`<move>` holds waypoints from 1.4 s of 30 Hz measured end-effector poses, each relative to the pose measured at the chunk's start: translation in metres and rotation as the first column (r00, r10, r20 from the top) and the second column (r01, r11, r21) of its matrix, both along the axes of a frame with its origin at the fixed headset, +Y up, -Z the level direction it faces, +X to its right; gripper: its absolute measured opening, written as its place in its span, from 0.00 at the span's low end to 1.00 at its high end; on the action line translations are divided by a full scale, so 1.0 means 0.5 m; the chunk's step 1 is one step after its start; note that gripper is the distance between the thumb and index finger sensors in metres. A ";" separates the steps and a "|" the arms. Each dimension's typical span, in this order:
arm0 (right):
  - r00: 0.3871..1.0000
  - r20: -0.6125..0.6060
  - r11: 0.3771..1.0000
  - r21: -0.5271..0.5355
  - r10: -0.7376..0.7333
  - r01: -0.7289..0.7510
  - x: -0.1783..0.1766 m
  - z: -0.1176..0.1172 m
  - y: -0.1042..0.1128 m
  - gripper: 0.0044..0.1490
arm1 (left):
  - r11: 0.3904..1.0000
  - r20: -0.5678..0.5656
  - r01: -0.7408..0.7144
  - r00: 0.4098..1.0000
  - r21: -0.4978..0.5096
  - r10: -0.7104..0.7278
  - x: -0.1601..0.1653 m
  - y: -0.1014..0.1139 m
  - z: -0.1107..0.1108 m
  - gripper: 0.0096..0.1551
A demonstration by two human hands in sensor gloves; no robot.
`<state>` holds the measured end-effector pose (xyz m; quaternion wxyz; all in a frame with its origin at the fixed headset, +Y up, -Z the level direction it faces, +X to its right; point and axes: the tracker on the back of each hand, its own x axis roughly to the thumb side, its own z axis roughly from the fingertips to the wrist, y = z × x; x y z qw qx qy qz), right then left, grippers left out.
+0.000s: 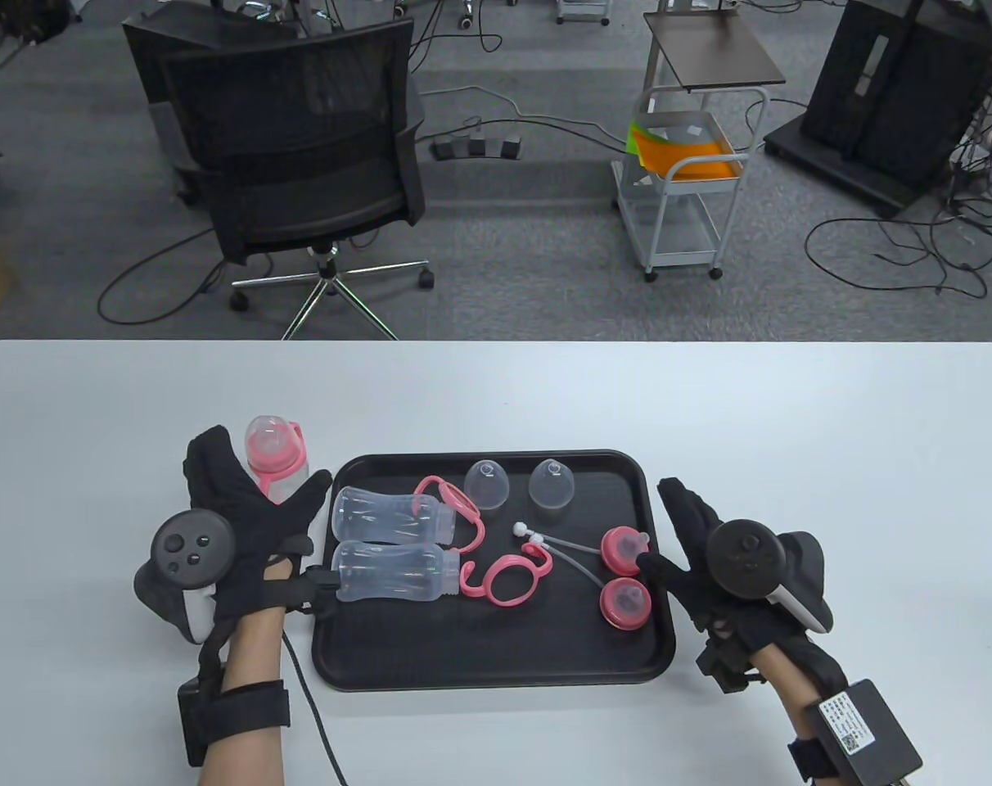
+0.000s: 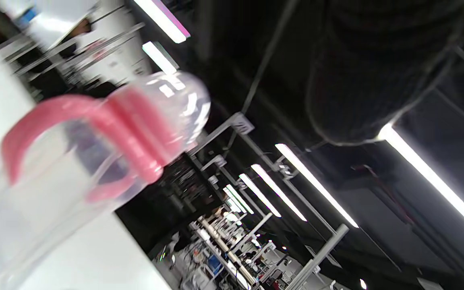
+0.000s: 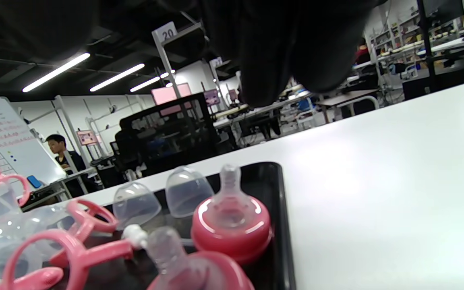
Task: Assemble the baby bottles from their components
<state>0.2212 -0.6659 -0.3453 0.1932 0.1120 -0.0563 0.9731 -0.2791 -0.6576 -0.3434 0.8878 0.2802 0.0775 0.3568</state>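
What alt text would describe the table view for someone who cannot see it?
Two open gloved hands, left and right, flank a black tray of bottle parts on a white table. One assembled bottle stands beyond the left hand.

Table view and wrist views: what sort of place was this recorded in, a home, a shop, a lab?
Most likely a lab or shared workshop. Loose cables trail over carpet beside a mesh office chair and a wheeled cart; a whiteboard and rows of workbenches show in the right wrist view.

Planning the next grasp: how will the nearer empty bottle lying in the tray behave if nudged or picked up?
The nearer bottle lies on its side and looks round, so it will probably roll on the tray. Clear and empty, it is likely light. Its smooth plastic may slip in gloved fingers.
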 end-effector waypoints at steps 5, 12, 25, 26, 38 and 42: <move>1.000 0.010 1.000 -0.004 0.013 -0.013 0.001 0.000 -0.003 0.58 | 0.956 0.113 0.293 0.950 0.016 -0.293 0.086 0.042 0.034 0.74; 0.999 0.016 1.000 -0.003 0.029 -0.029 0.003 0.000 -0.003 0.58 | 0.804 0.447 0.559 0.784 -0.203 -0.431 0.174 0.015 0.041 0.73; 0.999 0.013 0.999 -0.026 0.048 -0.048 -0.001 -0.004 -0.012 0.58 | 0.393 0.558 0.777 0.628 -0.492 -0.543 0.196 -0.093 0.008 0.72; 0.999 0.014 0.998 -0.027 0.049 -0.049 -0.001 -0.004 -0.012 0.58 | 0.399 0.553 0.773 0.633 -0.494 -0.542 0.194 -0.096 0.007 0.72; 0.998 0.010 0.997 -0.048 0.068 -0.068 -0.004 -0.006 -0.018 0.58 | 0.335 0.538 0.784 0.608 -0.522 -0.584 0.195 -0.131 -0.003 0.68; 0.997 0.009 0.996 -0.054 0.075 -0.075 -0.005 -0.006 -0.019 0.58 | 0.303 0.543 0.792 0.592 -0.531 -0.596 0.198 -0.142 -0.006 0.66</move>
